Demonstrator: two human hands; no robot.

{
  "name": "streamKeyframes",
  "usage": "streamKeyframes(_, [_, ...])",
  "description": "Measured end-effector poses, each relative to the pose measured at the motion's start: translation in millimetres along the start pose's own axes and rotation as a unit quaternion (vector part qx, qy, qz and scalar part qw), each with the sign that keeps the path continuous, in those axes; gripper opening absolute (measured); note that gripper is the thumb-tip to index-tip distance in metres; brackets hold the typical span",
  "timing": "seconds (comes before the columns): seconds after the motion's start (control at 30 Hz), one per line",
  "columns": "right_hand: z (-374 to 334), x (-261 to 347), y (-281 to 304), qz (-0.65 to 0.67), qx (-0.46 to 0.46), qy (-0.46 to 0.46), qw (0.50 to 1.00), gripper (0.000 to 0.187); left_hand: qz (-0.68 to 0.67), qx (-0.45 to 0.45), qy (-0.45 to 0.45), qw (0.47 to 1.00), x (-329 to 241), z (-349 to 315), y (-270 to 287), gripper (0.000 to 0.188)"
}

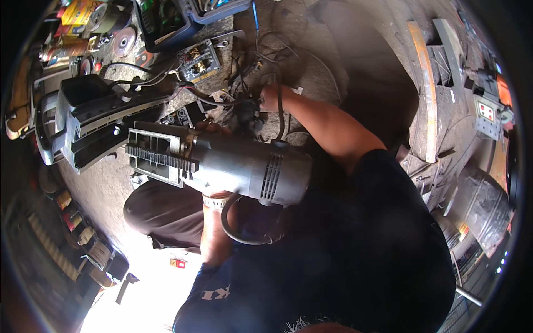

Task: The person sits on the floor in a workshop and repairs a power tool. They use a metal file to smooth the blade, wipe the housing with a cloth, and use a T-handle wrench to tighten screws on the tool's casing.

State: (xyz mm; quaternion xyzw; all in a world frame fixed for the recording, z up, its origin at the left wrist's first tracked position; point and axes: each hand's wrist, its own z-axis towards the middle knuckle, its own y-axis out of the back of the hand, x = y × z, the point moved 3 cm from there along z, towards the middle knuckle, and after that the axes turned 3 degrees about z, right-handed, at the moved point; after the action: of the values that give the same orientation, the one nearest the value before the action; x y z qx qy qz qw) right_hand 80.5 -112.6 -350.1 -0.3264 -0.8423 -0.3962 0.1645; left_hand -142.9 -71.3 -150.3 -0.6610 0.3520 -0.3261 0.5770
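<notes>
A grey drill motor unit with a toothed rack on its slide lies sideways across my lap. My left hand is wrapped round it from beneath; only its fingers show past the far side, and most of the hand is hidden. On that wrist is a metal-band watch. Beyond the motor, my right hand is closed among dark wires; what its fingertips hold is hidden. A black power cord rises from the motor and passes in front of the right hand. A thicker cable loops below the motor.
A black drill stand with a handle lies to the left. An open metal-framed electrical part and a blue toolbox are at the far side. Grinding discs lie near cans. At right are a wooden strip and a metal drum.
</notes>
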Motion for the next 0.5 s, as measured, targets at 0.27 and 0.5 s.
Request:
streamKeyframes(0.27, [23.9,10.5,-31.3,0.103,-0.129,-0.02,0.986,0.048,0.019,-0.035,-0.053,0.998,4.4,-12.1,-0.9,0.05])
streamKeyframes(0.5, [-52.9,-47.3,87.6,0.045,-0.074,0.012,0.996,0.043,0.051,-0.07,-0.108,0.99,8.6,-1.6,-5.9,0.05])
